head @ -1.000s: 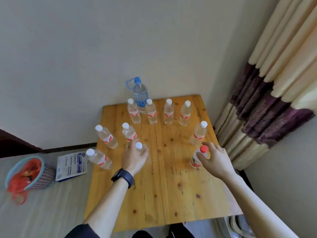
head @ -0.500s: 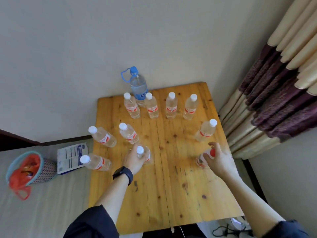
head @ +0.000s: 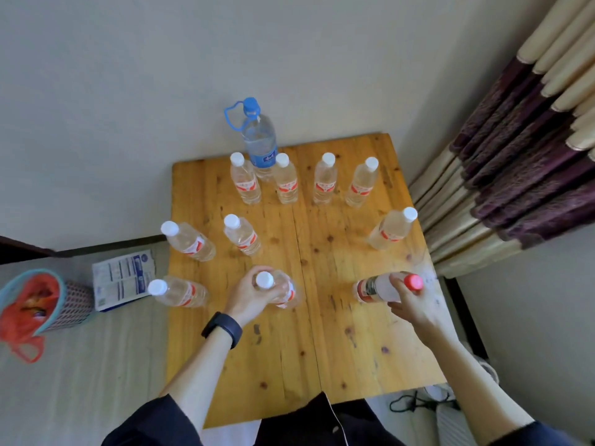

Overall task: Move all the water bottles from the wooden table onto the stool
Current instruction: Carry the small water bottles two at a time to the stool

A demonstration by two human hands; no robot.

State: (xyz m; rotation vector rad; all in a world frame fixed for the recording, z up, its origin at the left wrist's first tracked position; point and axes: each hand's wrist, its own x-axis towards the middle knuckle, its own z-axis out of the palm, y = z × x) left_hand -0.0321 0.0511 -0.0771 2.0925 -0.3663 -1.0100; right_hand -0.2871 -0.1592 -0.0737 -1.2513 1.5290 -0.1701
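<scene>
Several clear water bottles with white caps and red labels stand on the wooden table (head: 289, 355). My left hand (head: 254, 292) grips a white-capped bottle (head: 283, 289) near the table's middle. At the right edge my right hand (head: 409, 300) holds a red-capped bottle (head: 378, 288) just below its cap. A larger blue-capped bottle (head: 259, 140) stands at the back against the wall. Four bottles form a back row, among them one at the right end (head: 360, 185). Others stand at the left (head: 190, 241) and right (head: 391, 230). No stool is in view.
A curtain (head: 515, 149) hangs right of the table. Left of the table lie a printed paper packet (head: 124, 280) and a basket with a red bag (head: 35, 304) on a pale surface. Cables (head: 415, 403) lie on the floor at the lower right.
Both hands have closed round their bottles, the left on the white-capped one and the right on the red-capped one. The camera has drawn back and tilted down.
</scene>
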